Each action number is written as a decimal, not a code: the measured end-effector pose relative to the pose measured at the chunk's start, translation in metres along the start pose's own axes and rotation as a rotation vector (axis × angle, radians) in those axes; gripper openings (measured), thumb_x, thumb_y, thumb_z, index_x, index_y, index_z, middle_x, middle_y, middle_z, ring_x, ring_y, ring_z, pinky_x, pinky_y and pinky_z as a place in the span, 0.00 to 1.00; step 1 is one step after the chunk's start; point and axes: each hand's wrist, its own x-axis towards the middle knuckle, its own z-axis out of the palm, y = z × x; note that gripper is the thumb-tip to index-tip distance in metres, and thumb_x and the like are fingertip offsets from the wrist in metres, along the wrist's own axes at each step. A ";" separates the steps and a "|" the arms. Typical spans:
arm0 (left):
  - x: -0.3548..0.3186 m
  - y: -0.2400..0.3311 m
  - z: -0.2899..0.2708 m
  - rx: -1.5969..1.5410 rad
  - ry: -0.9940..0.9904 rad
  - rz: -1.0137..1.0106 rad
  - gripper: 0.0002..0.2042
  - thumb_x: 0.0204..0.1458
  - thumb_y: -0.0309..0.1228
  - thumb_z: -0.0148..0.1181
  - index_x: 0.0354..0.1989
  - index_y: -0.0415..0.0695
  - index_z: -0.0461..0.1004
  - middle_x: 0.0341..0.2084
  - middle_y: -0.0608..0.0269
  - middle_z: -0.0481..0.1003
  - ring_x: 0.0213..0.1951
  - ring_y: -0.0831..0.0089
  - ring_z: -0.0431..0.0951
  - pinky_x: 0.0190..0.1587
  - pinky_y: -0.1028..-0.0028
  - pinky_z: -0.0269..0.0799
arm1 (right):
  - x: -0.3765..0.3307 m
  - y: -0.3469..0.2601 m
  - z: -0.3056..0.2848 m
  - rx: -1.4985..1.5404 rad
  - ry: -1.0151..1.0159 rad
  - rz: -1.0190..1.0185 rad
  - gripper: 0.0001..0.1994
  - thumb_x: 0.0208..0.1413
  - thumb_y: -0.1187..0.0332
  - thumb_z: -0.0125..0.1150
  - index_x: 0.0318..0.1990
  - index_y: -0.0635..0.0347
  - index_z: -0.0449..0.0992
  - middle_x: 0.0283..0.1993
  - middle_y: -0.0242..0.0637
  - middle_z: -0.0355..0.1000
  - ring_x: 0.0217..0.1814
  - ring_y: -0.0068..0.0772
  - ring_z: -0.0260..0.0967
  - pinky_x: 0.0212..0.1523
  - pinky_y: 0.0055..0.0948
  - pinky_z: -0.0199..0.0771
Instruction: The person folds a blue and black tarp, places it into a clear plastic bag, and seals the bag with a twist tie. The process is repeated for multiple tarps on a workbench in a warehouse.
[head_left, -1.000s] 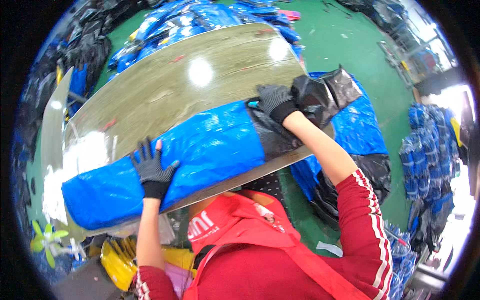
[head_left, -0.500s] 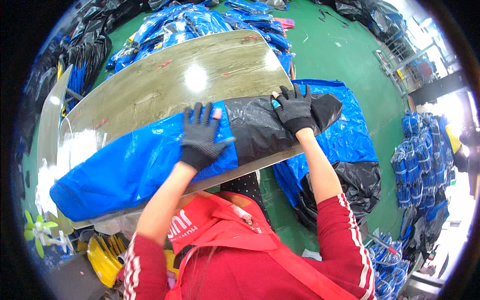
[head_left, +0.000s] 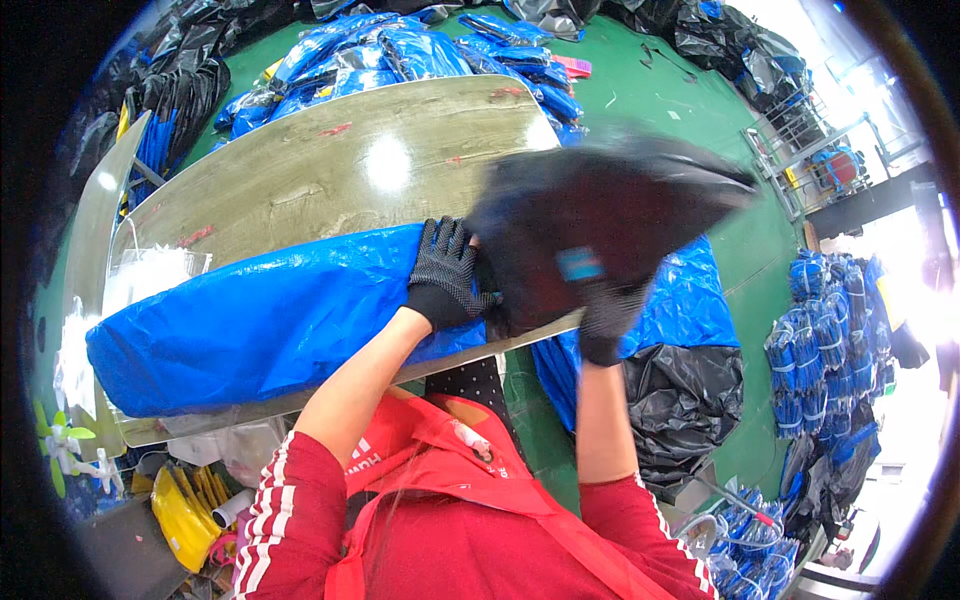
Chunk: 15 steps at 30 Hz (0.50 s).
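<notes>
A long folded blue-and-black plastic sheet (head_left: 270,310) lies along the near side of a wood-patterned table (head_left: 300,165). My left hand (head_left: 446,275), in a black dotted work glove, presses flat on it near the blue-black join, fingers stretched out. The sheet's black end (head_left: 600,190) is raised off the tabletop and smeared by motion. My right hand (head_left: 608,318), also gloved and blurred, grips the near edge of that end; its fingers are partly hidden. A light-blue patch shows beside the right fingers. More blue-and-black plastic (head_left: 690,390) hangs beyond the table's right end.
Blue plastic-wrapped bundles (head_left: 400,55) are heaped past the far table edge. Tied blue bundles (head_left: 820,340) are stacked at the right on the green floor (head_left: 650,100). Yellow pieces (head_left: 185,515) and a small green-bladed fan (head_left: 62,440) are at the lower left.
My right hand has gone from lying flat on the black end to lifting it, drawing nearer to me. My left hand has slid right toward the join.
</notes>
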 end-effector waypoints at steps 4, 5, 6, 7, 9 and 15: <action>-0.045 -0.010 0.008 -1.458 -0.327 -0.243 0.38 0.50 0.56 0.55 0.63 0.38 0.60 0.62 0.43 0.58 0.66 0.52 0.53 0.69 0.59 0.39 | -0.062 -0.049 0.113 -0.348 -0.794 -0.396 0.22 0.53 0.65 0.54 0.58 0.53 0.67 0.59 0.50 0.64 0.61 0.58 0.60 0.66 0.51 0.50; -0.057 -0.009 -0.006 -1.309 -0.398 -0.190 0.37 0.51 0.55 0.55 0.63 0.38 0.60 0.62 0.44 0.58 0.65 0.52 0.54 0.69 0.59 0.40 | -0.067 -0.047 0.119 -0.425 -0.727 -0.551 0.26 0.49 0.64 0.57 0.59 0.52 0.67 0.60 0.49 0.63 0.62 0.58 0.59 0.66 0.54 0.48; -0.069 -0.006 -0.028 -1.156 -0.458 -0.140 0.36 0.53 0.53 0.55 0.63 0.38 0.60 0.62 0.45 0.59 0.65 0.53 0.54 0.69 0.60 0.41 | -0.073 -0.041 0.130 -0.569 -0.787 -0.635 0.29 0.46 0.64 0.59 0.60 0.50 0.66 0.61 0.48 0.63 0.64 0.57 0.57 0.66 0.57 0.47; -0.082 0.003 -0.054 -1.010 -0.517 -0.103 0.35 0.54 0.52 0.54 0.63 0.39 0.60 0.62 0.45 0.59 0.65 0.54 0.55 0.69 0.60 0.42 | -0.078 -0.033 0.133 -0.476 -0.773 -0.588 0.35 0.40 0.60 0.62 0.62 0.45 0.64 0.62 0.48 0.62 0.67 0.56 0.54 0.67 0.61 0.42; -0.101 0.018 -0.121 -0.735 -0.685 -0.013 0.32 0.56 0.49 0.53 0.63 0.40 0.61 0.62 0.46 0.60 0.65 0.54 0.57 0.68 0.60 0.44 | -0.086 -0.020 0.138 -0.567 -0.810 -0.576 0.38 0.36 0.59 0.66 0.62 0.42 0.64 0.64 0.47 0.61 0.67 0.58 0.52 0.67 0.60 0.41; -0.112 -0.040 -0.260 0.023 -0.511 0.097 0.29 0.48 0.46 0.57 0.59 0.48 0.67 0.63 0.49 0.60 0.65 0.46 0.55 0.68 0.49 0.39 | -0.107 -0.019 0.152 -0.701 -1.163 -0.655 0.36 0.41 0.53 0.65 0.64 0.35 0.62 0.70 0.45 0.50 0.74 0.66 0.34 0.65 0.74 0.26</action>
